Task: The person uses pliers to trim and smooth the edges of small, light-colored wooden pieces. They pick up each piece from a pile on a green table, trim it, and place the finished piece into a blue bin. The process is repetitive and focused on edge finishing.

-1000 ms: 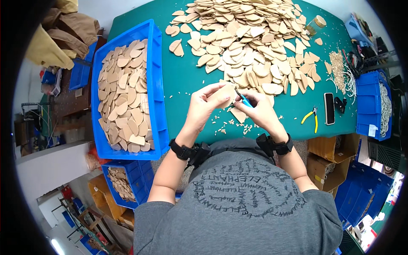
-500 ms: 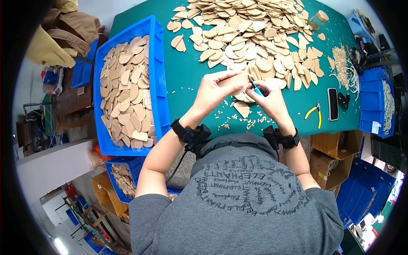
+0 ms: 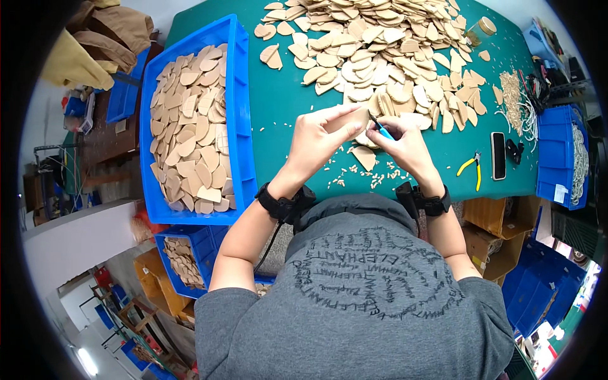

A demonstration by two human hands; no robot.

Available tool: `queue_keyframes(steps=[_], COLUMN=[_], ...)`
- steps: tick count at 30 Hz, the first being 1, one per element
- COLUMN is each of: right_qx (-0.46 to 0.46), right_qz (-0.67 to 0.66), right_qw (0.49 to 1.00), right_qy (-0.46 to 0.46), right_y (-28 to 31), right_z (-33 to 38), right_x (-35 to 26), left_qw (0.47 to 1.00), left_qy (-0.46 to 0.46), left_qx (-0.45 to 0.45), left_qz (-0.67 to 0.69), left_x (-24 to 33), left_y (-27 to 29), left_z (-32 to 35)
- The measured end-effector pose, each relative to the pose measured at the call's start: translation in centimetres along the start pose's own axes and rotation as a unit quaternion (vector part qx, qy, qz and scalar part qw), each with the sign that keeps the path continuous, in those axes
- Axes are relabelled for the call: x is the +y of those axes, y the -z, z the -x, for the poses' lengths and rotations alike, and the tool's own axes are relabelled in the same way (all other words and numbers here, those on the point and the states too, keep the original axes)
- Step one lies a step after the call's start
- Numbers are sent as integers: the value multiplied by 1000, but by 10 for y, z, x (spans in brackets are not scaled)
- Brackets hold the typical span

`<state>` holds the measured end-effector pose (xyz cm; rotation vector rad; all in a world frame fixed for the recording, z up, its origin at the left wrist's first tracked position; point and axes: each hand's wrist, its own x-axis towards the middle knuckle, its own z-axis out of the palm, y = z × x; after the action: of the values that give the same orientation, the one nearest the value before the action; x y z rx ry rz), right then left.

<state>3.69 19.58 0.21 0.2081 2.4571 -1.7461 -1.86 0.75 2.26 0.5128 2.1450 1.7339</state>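
Observation:
My left hand is closed on a flat tan half-round piece, fingers on top and thumb along its near side. My right hand pinches a small blue-handled tool; its dark tip meets the right edge of that piece. Fingers partly cover the tip, so its exact kind is unclear. Just beneath the hands, a loose tan piece lies on the green table, with small tan pegs scattered around it.
A big heap of tan pieces covers the table's far side. To the left stands a blue crate full of similar pieces. Yellow-handled cutters, a phone, a lidded jar and a peg pile lie to the right.
The view has shifted slightly. Both hands keep their hold, and the tool's tip stays at the edge of the piece with only a small shift.

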Motion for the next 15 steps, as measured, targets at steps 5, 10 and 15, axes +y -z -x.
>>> queue_keyframes(steps=[5, 10, 15], right_qx=[-15, -27, -33], right_qz=[-4, 4, 16], right_qw=[1000, 999, 999], right_qy=[13, 27, 30], right_y=[-4, -8, -10], right_z=[-1, 0, -2], right_x=[6, 2, 3], left_qw=[1000, 999, 999], left_qy=[3, 5, 8], left_qx=[15, 37, 40], left_qz=[-20, 1, 9], left_x=[0, -11, -13], left_y=[1, 0, 2], left_z=[8, 15, 17])
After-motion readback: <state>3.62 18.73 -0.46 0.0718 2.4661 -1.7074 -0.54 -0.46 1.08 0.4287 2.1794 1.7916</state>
